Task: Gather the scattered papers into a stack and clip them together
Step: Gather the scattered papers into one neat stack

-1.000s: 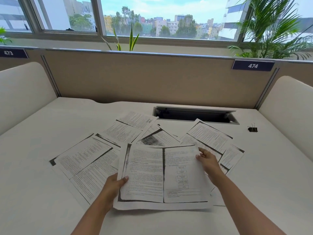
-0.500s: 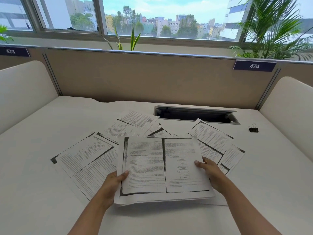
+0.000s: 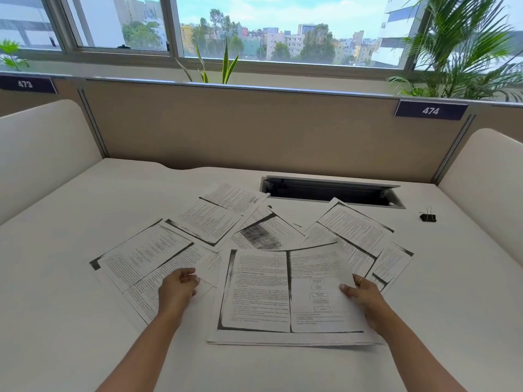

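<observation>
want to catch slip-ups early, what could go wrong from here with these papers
The stack is held only by the right hand at its right edge, so its sheets could fan or slide apart.
The left hand is on the left sheet, which overlaps others; dragging it may crease it or shift them.
The binder clip lies far right, on its own; reaching for it may loosen the stack.

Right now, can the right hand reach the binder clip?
Probably, once freed: the right hand grips the front sheets. The binder clip sits on the desk beyond it, with only flat loose papers and bare desk between.
</observation>
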Demonstrator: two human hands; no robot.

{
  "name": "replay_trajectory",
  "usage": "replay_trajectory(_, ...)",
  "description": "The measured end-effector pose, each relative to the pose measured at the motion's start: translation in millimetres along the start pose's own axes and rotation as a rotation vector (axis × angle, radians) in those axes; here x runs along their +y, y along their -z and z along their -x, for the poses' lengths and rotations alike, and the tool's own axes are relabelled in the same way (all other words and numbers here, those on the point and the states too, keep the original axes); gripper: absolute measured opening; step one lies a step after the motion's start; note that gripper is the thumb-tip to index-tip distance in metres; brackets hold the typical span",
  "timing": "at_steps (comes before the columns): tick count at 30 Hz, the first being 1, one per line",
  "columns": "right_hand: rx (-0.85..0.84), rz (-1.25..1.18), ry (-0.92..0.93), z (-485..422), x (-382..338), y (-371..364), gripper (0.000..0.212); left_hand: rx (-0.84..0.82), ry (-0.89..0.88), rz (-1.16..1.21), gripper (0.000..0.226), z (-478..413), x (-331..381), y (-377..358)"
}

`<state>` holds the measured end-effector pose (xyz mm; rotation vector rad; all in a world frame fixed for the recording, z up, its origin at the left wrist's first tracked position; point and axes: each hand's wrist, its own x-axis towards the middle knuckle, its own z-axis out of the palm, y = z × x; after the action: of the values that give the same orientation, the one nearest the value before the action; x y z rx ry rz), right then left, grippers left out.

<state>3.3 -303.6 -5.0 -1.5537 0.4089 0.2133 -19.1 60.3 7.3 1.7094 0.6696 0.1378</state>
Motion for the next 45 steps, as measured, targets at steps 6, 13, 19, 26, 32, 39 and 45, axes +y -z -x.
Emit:
replay_trajectory(6,0.016,0.022,-0.017,2,4,-1,0.016,-0.046,-0.067,-0.254,0.054,-15,21,-7)
replay_trajectory(13,0.027,0.047,-0.022,3,6,-1,0.014,-0.122,0.074,-0.262,0.065,-25,29,-16)
replay_trajectory(19,0.027,0.057,-0.019,2,8,0,0.017,-0.114,0.192,-0.108,0.063,-31,33,-20)
replay_trajectory(26,0.027,0.058,-0.014,2,9,0,0.016,-0.094,0.249,-0.034,0.052,-40,31,-26)
replay_trajectory(32,0.031,0.049,-0.013,6,6,-2,0.016,-0.052,0.213,0.018,0.032,-39,24,-32)
replay_trajectory(39,0.027,0.035,-0.006,6,6,-2,0.014,0.027,0.202,-0.015,0.011,-36,13,-23)
replay_trajectory(45,-0.024,-0.05,-0.011,6,5,3,0.019,0.105,-0.126,-0.396,0.027,-26,19,-23)
